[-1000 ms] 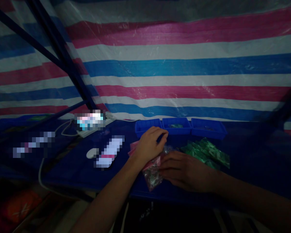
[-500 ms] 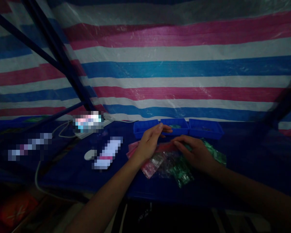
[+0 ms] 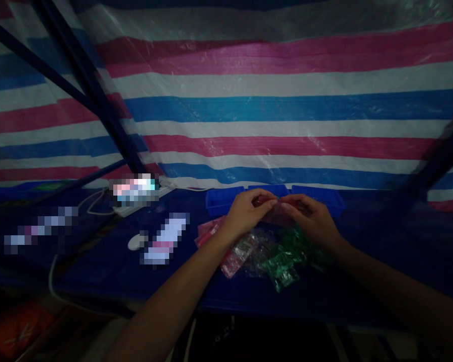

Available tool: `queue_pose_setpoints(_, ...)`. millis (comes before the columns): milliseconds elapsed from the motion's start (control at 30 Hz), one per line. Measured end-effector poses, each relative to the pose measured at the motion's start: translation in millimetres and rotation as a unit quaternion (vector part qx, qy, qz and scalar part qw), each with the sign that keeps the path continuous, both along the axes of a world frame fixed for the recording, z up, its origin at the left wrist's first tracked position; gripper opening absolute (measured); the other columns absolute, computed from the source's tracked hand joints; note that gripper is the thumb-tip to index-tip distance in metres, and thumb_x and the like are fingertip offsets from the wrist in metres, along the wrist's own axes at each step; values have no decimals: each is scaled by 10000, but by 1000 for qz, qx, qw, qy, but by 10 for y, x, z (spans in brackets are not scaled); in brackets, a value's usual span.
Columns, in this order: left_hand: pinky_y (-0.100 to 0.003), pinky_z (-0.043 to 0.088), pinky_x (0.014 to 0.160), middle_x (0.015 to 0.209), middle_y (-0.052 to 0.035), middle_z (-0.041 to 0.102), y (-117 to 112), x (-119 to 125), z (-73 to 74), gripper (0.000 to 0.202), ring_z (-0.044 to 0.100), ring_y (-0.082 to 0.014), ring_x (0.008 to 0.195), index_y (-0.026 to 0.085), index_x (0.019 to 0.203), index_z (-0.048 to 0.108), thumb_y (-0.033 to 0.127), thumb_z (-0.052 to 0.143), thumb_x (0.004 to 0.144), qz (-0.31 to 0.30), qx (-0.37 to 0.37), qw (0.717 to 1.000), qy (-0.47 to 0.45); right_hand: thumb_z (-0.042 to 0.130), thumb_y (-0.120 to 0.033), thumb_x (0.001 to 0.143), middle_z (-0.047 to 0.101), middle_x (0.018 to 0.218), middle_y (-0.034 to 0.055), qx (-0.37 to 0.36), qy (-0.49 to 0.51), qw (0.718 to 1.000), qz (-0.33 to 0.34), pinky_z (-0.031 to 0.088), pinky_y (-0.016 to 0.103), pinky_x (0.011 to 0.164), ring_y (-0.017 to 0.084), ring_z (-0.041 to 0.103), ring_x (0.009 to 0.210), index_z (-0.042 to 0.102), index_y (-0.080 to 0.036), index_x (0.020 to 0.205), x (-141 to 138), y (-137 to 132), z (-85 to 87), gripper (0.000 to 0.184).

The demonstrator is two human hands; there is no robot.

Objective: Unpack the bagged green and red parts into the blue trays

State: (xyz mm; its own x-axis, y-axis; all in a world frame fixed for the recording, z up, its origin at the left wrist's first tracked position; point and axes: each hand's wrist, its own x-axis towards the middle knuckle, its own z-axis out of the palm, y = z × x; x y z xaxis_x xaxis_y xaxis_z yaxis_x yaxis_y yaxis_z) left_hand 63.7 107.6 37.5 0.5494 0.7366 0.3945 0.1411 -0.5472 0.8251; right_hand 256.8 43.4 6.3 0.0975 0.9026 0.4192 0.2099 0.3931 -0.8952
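My left hand (image 3: 249,210) and my right hand (image 3: 312,219) meet over the table with fingertips pinched, holding a small reddish plastic bag (image 3: 276,217) between them. The fingers partly cover it, and its contents cannot be made out in the dim light. Below the left wrist lie pink plastic bags (image 3: 231,262). Clear bags (image 3: 257,257) are spread in the middle, and green bags (image 3: 282,267) lie below the right hand, partly hidden by it. Just beyond the hands, a left blue tray (image 3: 223,202), a middle blue tray (image 3: 268,190) and a right blue tray (image 3: 326,197) stand in a row.
On the blue table (image 3: 109,264), a round white object (image 3: 137,242) lies beside a pixelated flat item (image 3: 166,239). Further back left is a white power strip (image 3: 126,208) with cables. A striped plastic sheet (image 3: 287,108) hangs behind, with dark blue metal bars (image 3: 113,130) at left.
Both hands have come together and risen slightly. My left fingers, stretched out before, are now pinched on the reddish bag along with the right. My right hand has moved up, uncovering more of the trays' foreground.
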Motion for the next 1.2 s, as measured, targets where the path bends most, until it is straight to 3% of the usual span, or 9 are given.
queue_pose_setpoints(167, -318, 568, 827, 1040, -84, 751, -91, -48, -57, 234, 709, -181, 901, 166, 1045, 696, 357, 603, 947, -5, -6, 1000, -12, 724, -488, 846, 785, 959, 65, -4, -16, 1000, 6, 612, 374, 780, 241, 746, 857, 736, -213, 987, 50, 58, -73, 308)
queue_pose_setpoints(400, -328, 552, 824, 1064, -58, 758, -118, -97, -13, 220, 695, -184, 931, 217, 1058, 741, 325, 577, 958, 7, 70, 996, 52, 734, -479, 836, 786, 886, 60, -10, -34, 999, -9, 612, 373, 705, 243, 746, 776, 743, -217, 1004, 57, 59, -96, 310)
queue_pose_setpoints(767, -325, 544, 847, 1067, -50, 754, -106, -89, -13, 206, 689, -184, 942, 214, 1070, 736, 310, 612, 936, 25, 94, 994, 39, 779, -443, 804, 778, 957, 56, -8, 24, 1000, -1, 602, 407, 862, 247, 744, 909, 733, -222, 985, 64, 74, -67, 289)
queue_pose_setpoints(900, -336, 544, 864, 1075, -58, 754, -90, -64, -46, 204, 689, -191, 957, 211, 1065, 740, 318, 617, 941, 11, 74, 997, 31, 792, -447, 791, 780, 972, 55, -6, 30, 1000, 0, 601, 407, 868, 251, 744, 915, 723, -218, 1013, 36, 53, -48, 327)
queue_pose_setpoints(1067, -331, 558, 850, 1065, -91, 750, 12, -39, -174, 280, 702, -201, 948, 170, 1084, 708, 390, 662, 916, 40, 2, 998, -52, 774, -483, 801, 782, 908, 54, -10, -26, 999, -19, 599, 371, 756, 238, 733, 810, 732, -204, 1000, 43, 54, -31, 345)
queue_pose_setpoints(1200, -332, 557, 857, 1083, -96, 743, 28, -34, -215, 301, 701, -210, 975, 174, 1134, 693, 358, 692, 896, 27, 4, 998, -62, 767, -496, 802, 771, 846, 51, 3, -61, 997, -57, 581, 349, 700, 226, 714, 748, 736, -200, 972, 78, 87, -69, 342)
